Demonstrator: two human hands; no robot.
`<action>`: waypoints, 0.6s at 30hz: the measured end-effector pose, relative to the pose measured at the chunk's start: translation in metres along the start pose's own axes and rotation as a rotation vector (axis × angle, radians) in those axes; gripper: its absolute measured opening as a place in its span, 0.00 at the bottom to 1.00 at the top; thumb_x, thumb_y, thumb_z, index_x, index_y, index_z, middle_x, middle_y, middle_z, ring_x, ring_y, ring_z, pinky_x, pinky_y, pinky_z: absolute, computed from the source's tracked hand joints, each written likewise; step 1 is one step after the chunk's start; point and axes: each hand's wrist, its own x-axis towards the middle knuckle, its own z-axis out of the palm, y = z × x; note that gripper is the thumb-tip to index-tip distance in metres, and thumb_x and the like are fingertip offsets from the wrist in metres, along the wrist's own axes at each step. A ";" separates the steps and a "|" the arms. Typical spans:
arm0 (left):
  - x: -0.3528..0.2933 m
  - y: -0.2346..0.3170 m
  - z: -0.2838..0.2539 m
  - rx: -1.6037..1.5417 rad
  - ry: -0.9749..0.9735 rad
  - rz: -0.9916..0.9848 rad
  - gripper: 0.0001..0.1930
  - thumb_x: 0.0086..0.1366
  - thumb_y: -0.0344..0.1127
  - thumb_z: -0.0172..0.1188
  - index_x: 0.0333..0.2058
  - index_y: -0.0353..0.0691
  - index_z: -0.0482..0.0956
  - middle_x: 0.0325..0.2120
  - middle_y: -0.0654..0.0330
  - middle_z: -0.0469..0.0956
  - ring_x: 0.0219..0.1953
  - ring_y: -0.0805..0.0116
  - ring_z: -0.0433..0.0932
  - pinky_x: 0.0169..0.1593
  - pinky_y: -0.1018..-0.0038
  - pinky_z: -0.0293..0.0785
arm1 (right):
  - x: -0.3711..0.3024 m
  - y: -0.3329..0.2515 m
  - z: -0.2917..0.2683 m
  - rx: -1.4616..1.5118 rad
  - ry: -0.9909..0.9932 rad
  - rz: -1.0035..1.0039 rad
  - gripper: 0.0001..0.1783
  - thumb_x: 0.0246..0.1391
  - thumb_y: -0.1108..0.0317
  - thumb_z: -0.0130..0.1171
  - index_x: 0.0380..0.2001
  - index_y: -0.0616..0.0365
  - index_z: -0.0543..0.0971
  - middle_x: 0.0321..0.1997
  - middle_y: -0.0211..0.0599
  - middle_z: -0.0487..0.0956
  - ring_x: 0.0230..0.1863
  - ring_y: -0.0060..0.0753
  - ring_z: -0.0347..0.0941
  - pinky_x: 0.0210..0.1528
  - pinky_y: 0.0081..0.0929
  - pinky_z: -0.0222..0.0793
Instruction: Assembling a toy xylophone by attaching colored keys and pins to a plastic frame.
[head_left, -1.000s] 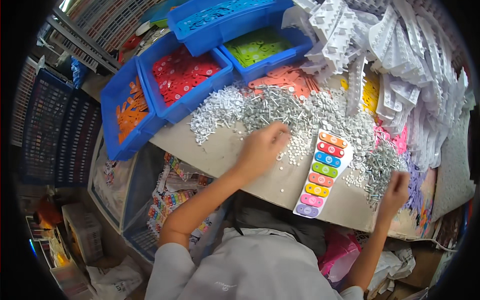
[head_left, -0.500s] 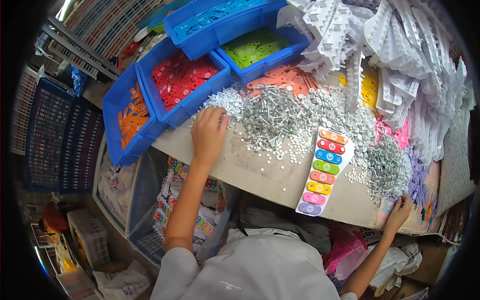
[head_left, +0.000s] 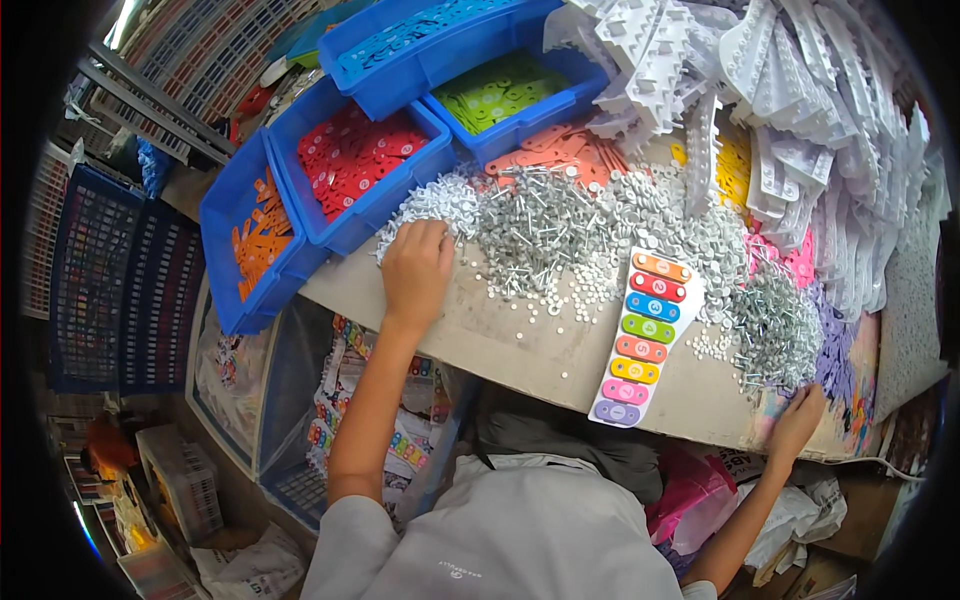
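Across the middle of the frame stretches a pale worktable (head_left: 500,340). Nearest, at lower right, the right hand (head_left: 797,420) has its fingers drawn together beside a heap of metal screws (head_left: 775,335); I cannot tell whether it grips anything. A white board (head_left: 640,338) with eight coloured bars lies right of centre. Left of centre, the left hand (head_left: 415,272) curls its fingers at a pile of white pins (head_left: 440,202), its hold hidden. Blue bins (head_left: 352,232) stand upper left.

Two hands (head_left: 417,270) (head_left: 797,420); eight mounted bars (head_left: 648,329); four blue bins (head_left: 380,205); screws (head_left: 775,340) seemingly uncountable.
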 end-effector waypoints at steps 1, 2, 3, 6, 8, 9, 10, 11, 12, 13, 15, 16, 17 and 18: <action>-0.001 0.000 -0.004 -0.016 0.009 -0.026 0.06 0.62 0.29 0.65 0.38 0.38 0.80 0.33 0.55 0.81 0.39 0.53 0.80 0.42 0.60 0.76 | -0.001 -0.002 -0.002 0.046 0.027 0.077 0.07 0.68 0.71 0.51 0.40 0.66 0.71 0.37 0.53 0.75 0.39 0.55 0.71 0.44 0.43 0.67; -0.001 0.001 -0.008 -0.033 0.017 -0.050 0.07 0.62 0.29 0.64 0.38 0.37 0.79 0.33 0.54 0.81 0.38 0.53 0.80 0.41 0.59 0.76 | -0.001 -0.005 -0.006 0.045 0.025 0.078 0.07 0.68 0.71 0.51 0.40 0.66 0.71 0.37 0.53 0.75 0.39 0.55 0.71 0.44 0.43 0.67; -0.002 0.002 -0.012 -0.033 0.015 -0.050 0.07 0.62 0.29 0.64 0.38 0.37 0.79 0.33 0.54 0.81 0.38 0.53 0.80 0.41 0.59 0.76 | 0.001 -0.010 -0.011 0.187 0.033 0.165 0.08 0.70 0.70 0.50 0.40 0.66 0.70 0.35 0.48 0.74 0.37 0.49 0.71 0.42 0.40 0.67; -0.002 0.003 -0.017 -0.213 0.002 -0.283 0.06 0.63 0.28 0.64 0.38 0.36 0.80 0.30 0.55 0.81 0.32 0.58 0.81 0.37 0.65 0.76 | 0.005 -0.035 -0.019 0.440 0.128 0.221 0.08 0.72 0.69 0.50 0.40 0.64 0.71 0.31 0.37 0.73 0.33 0.35 0.70 0.37 0.32 0.67; 0.003 0.004 -0.017 -0.471 -0.057 -0.437 0.05 0.63 0.28 0.64 0.37 0.36 0.80 0.27 0.59 0.80 0.28 0.70 0.78 0.33 0.71 0.73 | 0.005 -0.054 -0.021 0.544 0.221 0.194 0.07 0.72 0.69 0.50 0.40 0.62 0.71 0.30 0.31 0.72 0.31 0.27 0.69 0.35 0.27 0.67; 0.004 0.005 -0.018 -0.477 -0.063 -0.432 0.05 0.63 0.28 0.64 0.37 0.36 0.80 0.27 0.59 0.80 0.28 0.70 0.78 0.33 0.71 0.73 | 0.004 -0.065 -0.018 0.768 0.148 0.177 0.07 0.72 0.69 0.51 0.40 0.61 0.73 0.30 0.28 0.72 0.30 0.22 0.66 0.34 0.24 0.65; 0.006 0.007 -0.017 -0.626 -0.084 -0.468 0.05 0.65 0.27 0.63 0.38 0.36 0.81 0.27 0.62 0.80 0.30 0.74 0.77 0.33 0.74 0.72 | 0.004 -0.078 -0.017 0.990 0.076 0.160 0.06 0.71 0.69 0.53 0.40 0.60 0.74 0.29 0.24 0.71 0.30 0.17 0.64 0.33 0.20 0.63; 0.006 0.009 -0.016 -0.778 -0.109 -0.505 0.05 0.66 0.27 0.63 0.39 0.36 0.82 0.28 0.65 0.79 0.31 0.77 0.77 0.33 0.77 0.71 | 0.003 -0.101 -0.019 1.086 -0.030 0.182 0.04 0.70 0.70 0.55 0.39 0.59 0.75 0.31 0.25 0.73 0.31 0.16 0.66 0.33 0.18 0.63; 0.008 0.015 -0.013 -0.935 -0.140 -0.539 0.05 0.67 0.27 0.63 0.40 0.35 0.83 0.28 0.69 0.79 0.32 0.81 0.76 0.34 0.80 0.71 | 0.002 -0.127 -0.022 1.177 -0.131 0.209 0.03 0.68 0.72 0.57 0.38 0.59 0.76 0.33 0.26 0.75 0.32 0.15 0.67 0.33 0.15 0.62; 0.011 0.037 -0.018 -0.984 -0.189 -0.522 0.06 0.68 0.27 0.62 0.41 0.34 0.84 0.29 0.68 0.80 0.34 0.81 0.77 0.34 0.82 0.71 | 0.002 -0.151 -0.023 1.209 -0.216 0.202 0.04 0.68 0.72 0.57 0.38 0.60 0.77 0.31 0.26 0.75 0.31 0.16 0.67 0.32 0.17 0.63; 0.010 0.083 -0.026 -1.078 -0.307 -0.495 0.06 0.68 0.27 0.63 0.42 0.34 0.84 0.30 0.67 0.81 0.34 0.82 0.77 0.34 0.83 0.71 | 0.006 -0.196 -0.026 1.275 -0.381 0.192 0.04 0.67 0.72 0.57 0.37 0.61 0.79 0.29 0.26 0.76 0.29 0.17 0.69 0.31 0.18 0.64; 0.009 0.100 -0.025 -1.156 -0.409 -0.471 0.07 0.67 0.28 0.64 0.42 0.33 0.84 0.31 0.67 0.81 0.34 0.83 0.77 0.34 0.84 0.71 | 0.009 -0.212 -0.026 1.308 -0.454 0.194 0.04 0.66 0.72 0.58 0.38 0.62 0.79 0.29 0.28 0.78 0.30 0.17 0.70 0.31 0.18 0.65; 0.009 0.111 -0.018 -1.165 -0.413 -0.467 0.07 0.67 0.28 0.64 0.42 0.33 0.84 0.31 0.67 0.81 0.34 0.83 0.77 0.34 0.84 0.71 | 0.011 -0.223 -0.024 1.340 -0.503 0.200 0.05 0.65 0.72 0.58 0.38 0.62 0.80 0.29 0.28 0.78 0.29 0.17 0.71 0.31 0.18 0.65; 0.010 0.119 -0.009 -1.240 -0.523 -0.458 0.07 0.67 0.29 0.64 0.42 0.33 0.84 0.30 0.66 0.82 0.31 0.83 0.77 0.30 0.84 0.70 | 0.013 -0.230 -0.018 1.373 -0.551 0.209 0.05 0.65 0.72 0.58 0.38 0.63 0.81 0.29 0.29 0.79 0.29 0.17 0.72 0.31 0.18 0.66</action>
